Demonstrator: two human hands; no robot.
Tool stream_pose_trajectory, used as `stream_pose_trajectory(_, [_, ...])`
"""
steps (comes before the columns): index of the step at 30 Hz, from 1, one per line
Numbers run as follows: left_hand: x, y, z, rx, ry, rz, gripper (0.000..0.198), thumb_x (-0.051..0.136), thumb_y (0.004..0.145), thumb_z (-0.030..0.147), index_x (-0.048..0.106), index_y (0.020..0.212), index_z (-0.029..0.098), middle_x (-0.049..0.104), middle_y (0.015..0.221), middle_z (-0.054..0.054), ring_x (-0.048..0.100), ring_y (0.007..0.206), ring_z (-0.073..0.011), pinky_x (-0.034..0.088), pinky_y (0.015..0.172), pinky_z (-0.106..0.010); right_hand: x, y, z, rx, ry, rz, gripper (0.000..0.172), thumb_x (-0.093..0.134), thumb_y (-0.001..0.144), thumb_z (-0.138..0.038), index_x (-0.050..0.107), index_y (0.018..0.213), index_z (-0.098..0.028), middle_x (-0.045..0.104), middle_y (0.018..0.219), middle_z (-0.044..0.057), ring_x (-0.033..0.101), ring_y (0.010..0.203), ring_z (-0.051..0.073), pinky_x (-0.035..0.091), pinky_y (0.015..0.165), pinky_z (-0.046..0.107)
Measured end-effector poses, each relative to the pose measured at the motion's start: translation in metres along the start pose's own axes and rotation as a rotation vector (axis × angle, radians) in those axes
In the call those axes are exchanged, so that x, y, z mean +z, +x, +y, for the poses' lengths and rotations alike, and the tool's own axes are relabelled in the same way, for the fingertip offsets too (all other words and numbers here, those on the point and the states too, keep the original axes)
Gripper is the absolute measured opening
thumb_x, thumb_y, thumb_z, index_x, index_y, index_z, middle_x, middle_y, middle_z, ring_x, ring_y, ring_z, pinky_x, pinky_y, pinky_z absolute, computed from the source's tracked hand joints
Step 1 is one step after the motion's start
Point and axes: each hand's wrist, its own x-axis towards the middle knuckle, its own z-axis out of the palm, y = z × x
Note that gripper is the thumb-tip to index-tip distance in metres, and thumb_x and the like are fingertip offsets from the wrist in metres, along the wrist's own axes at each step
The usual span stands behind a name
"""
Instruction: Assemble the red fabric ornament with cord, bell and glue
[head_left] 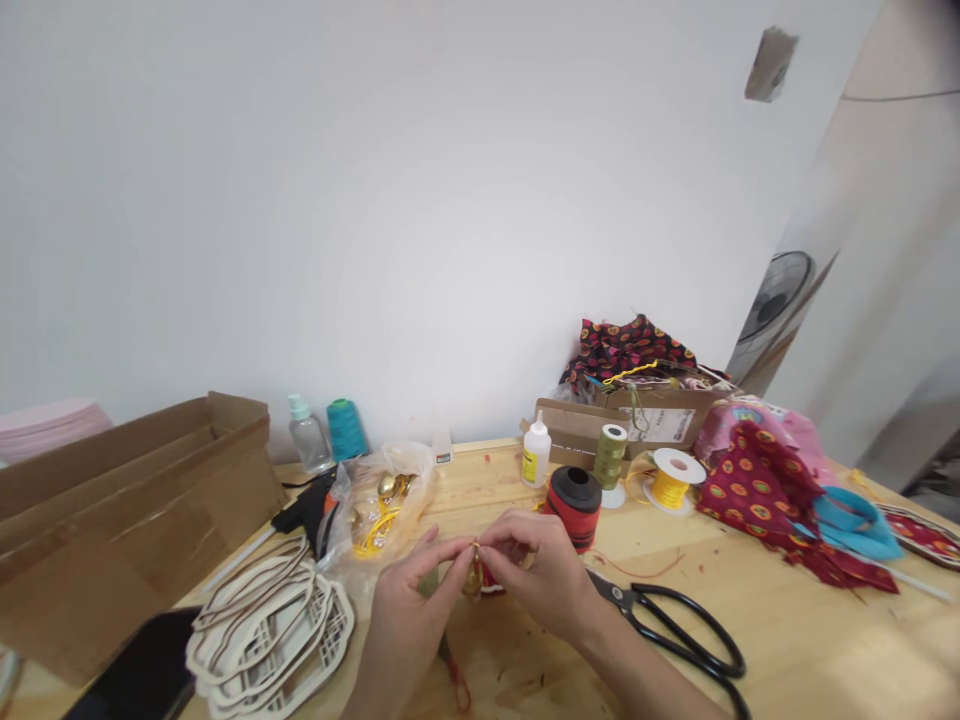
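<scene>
My left hand [409, 605] and my right hand [544, 575] meet over the wooden table [787, 640], fingertips pinched together on a small gold bell-like ornament [473, 572] with a red cord [456, 675] trailing down from it toward me. Both hands are closed on this piece. Black scissors [675, 625] lie just right of my right wrist. A red and black spool [574, 503] stands right behind my right hand.
An open cardboard box [120, 500] sits at left, with stacked white cut-out shapes [270, 635] and a black phone [139, 675] in front. A plastic bag of gold pieces [382, 505], glue bottle [535, 452], thread spools [609, 455], yellow cord spool [671, 483] and patterned fabric [757, 480] crowd the back.
</scene>
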Motion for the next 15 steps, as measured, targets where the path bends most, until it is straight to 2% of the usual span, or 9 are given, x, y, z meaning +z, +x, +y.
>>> stream_pose_trajectory(4, [0.0, 0.0, 0.003, -0.009, 0.022, -0.028, 0.018, 0.06, 0.066, 0.032, 0.072, 0.077, 0.025, 0.072, 0.085, -0.003, 0.053, 0.105, -0.0312, 0.036, 0.093, -0.047, 0.003, -0.002, -0.001, 0.038, 0.027, -0.013, 0.009, 0.055, 0.069, -0.015, 0.064, 0.066, -0.015, 0.06, 0.057, 0.001, 0.049, 0.049, 0.008, 0.038, 0.046, 0.017])
stream_pose_trajectory(10, [0.007, 0.002, 0.005, -0.09, -0.258, -0.141, 0.015, 0.06, 0.067, 0.027, 0.071, 0.076, 0.02, 0.073, 0.077, -0.002, 0.065, 0.077, -0.0223, 0.051, 0.074, -0.032, 0.008, -0.001, 0.004, 0.165, 0.116, -0.007, 0.01, 0.055, 0.069, -0.016, 0.064, 0.066, -0.014, 0.059, 0.056, 0.0, 0.048, 0.047, 0.008, 0.036, 0.043, 0.016])
stream_pose_trajectory(15, [0.003, 0.009, -0.002, -0.113, -0.271, 0.01, 0.022, 0.061, 0.066, 0.032, 0.067, 0.079, 0.016, 0.072, 0.08, -0.005, 0.064, 0.079, -0.0206, 0.049, 0.077, -0.031, 0.0, 0.004, 0.012, 0.215, 0.006, 0.058, 0.016, 0.05, 0.073, -0.02, 0.065, 0.07, -0.014, 0.062, 0.062, 0.002, 0.05, 0.053, 0.01, 0.037, 0.047, 0.018])
